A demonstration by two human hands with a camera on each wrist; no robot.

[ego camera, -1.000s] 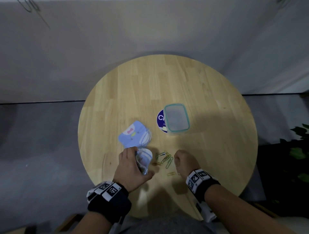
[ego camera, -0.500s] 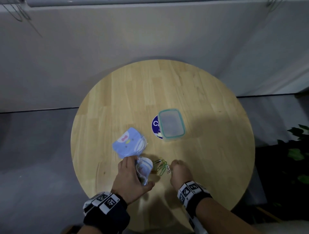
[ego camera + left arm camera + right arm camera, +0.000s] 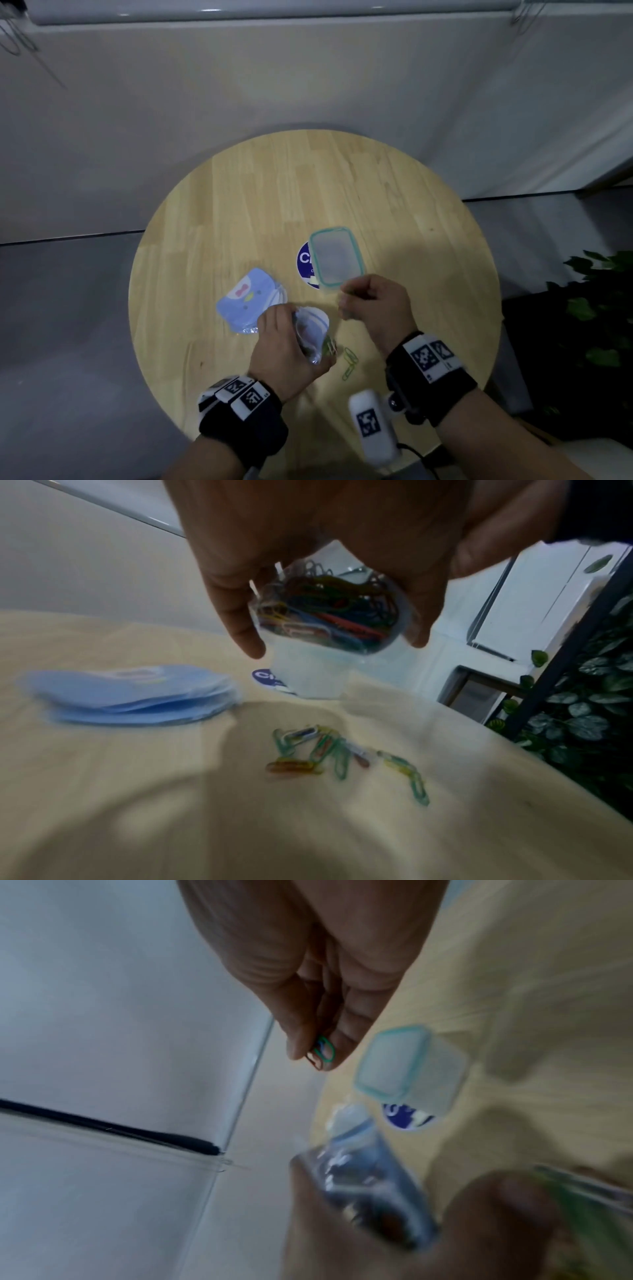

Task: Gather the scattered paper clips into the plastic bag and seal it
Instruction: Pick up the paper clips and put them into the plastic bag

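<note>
Holding the bag point(image 3: 310, 334) above the table point(image 3: 239, 212), the left hand point(image 3: 286, 356) has its fingers and thumb curled round it, just on the near side of the box point(image 3: 337, 257). Through the clear plastic, in the left wrist view, many coloured clips are seen packed inside the bag point(image 3: 325, 610). The right hand point(image 3: 371, 305) is lifted off the table, near the box's near edge, and pinches a few clips point(image 3: 322, 1053) between thumb and fingers; a green one and a reddish one show at the fingertips point(image 3: 339, 1045). Its other fingers are curled in.

Some loose clips point(image 3: 342, 756) lie on the table below the bag, nearer to the person than the box; green, yellow, orange and blue ones are together in a small group. A stack of blue cards point(image 3: 250, 301) with a cartoon face lies to the left of the box and a little nearer. The box has a teal rim and stands partly on a round blue sticker point(image 3: 305, 262).
</note>
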